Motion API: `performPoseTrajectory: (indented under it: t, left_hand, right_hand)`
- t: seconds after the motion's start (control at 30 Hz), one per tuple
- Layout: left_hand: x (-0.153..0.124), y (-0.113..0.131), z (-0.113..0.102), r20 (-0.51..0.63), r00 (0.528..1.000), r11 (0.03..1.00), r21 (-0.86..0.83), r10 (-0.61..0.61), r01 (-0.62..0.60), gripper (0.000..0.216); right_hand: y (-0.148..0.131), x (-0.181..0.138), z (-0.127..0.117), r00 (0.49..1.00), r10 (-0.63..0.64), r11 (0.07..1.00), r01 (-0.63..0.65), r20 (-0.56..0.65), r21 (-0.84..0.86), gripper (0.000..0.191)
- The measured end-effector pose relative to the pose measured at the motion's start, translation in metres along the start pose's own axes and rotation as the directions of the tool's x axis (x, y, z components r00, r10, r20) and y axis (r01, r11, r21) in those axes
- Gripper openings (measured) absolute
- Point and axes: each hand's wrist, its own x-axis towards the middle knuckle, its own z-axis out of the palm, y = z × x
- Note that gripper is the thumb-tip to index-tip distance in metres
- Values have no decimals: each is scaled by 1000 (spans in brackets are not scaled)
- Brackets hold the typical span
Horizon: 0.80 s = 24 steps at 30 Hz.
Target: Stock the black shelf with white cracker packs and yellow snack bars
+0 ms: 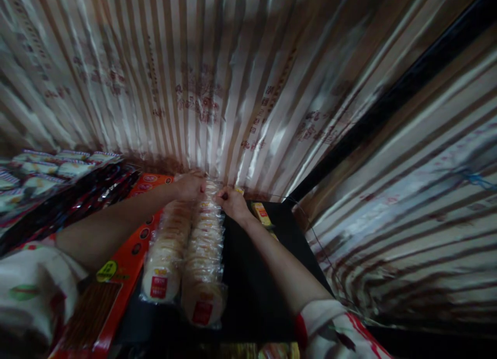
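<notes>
Two rows of cracker packs (204, 255) on dark shelf (256, 286), centre. My left hand (190, 185) on far end, grip unclear; my right hand (232, 203) pinched on far wrap. Risk: slick wrap slips, packs domino toward near edge.

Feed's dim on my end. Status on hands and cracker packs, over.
Left hand on far end of left cracker row. Right hand, fingers curled, at far end of right cracker row; grips unclear. Orange box beside left row.
</notes>
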Motion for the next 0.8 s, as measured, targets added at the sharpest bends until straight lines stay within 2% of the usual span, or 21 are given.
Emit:
performPoseTrajectory:
  t: [0.13, 0.2, 0.27, 0.37, 0.47, 0.63, 0.8]
  left_hand:
    - [1, 3, 6, -46, 999, 999, 34, -8, 9, 3]
    - [2, 5, 6, -55, 998, 998, 54, -12, 15, 3]
    - [2, 8, 6, -44, 999, 998, 59, -16, 19, 4]
    - [1, 9, 5, -40, 999, 999, 49, -21, 23, 4]
    - [0, 9, 5, -57, 998, 999, 41, -31, 33, 2]
    - [-1, 8, 6, -52, 998, 999, 22, -37, 39, 3]
    - [-2, 7, 7, -60, 996, 998, 3, -65, 65, 6]
  right_hand:
    - [-4, -8, -8, 997, -28, 996, 21, -70, -92, 13]
    - [-5, -14, -14, 998, -30, 989, 21, -63, -144, 18]
    - [-2, -18, -17, 999, -34, 991, 36, 21, -128, 20]
    - [4, -18, -13, 976, -108, 994, 104, 189, 32, 18]
    - [6, -14, -7, 960, -142, 987, 118, 241, 113, 18]
    - [-6, -17, -7, 978, -100, 991, 115, 185, -74, 11]
    - [-20, -26, -11, 992, -49, 966, 76, 116, -245, 12]
